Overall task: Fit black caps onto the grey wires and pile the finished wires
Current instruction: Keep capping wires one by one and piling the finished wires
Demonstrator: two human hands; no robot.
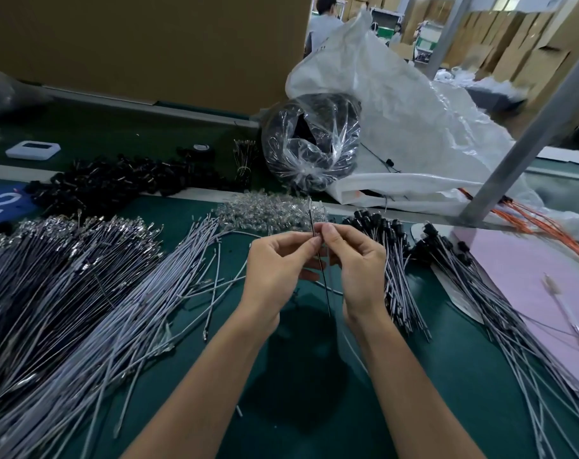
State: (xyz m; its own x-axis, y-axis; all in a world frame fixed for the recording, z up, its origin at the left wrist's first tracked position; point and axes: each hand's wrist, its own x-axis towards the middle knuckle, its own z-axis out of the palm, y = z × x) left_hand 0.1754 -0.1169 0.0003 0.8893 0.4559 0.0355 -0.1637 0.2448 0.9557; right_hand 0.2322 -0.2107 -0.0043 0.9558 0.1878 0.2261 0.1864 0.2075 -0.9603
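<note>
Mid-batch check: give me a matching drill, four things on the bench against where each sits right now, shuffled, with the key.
Things:
1. bare grey wires
2. capped wires
3. loose black caps
4. held wire

Places:
a. pinched by the left hand and the right hand
b. heaped at the far side, beyond the bare grey wires
c. fanned out left of the left hand
d. piled right of the right hand

Pairs: 1-c, 2-d, 3-b, 4-a.

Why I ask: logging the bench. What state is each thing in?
Left hand: pinching the near-upright thin grey wire
Right hand: pinching the same wire
Bare grey wires: heaped left, uncapped
Black-capped grey wires: piled right, capped
Loose black plastic caps: heaped, unfitted
</note>
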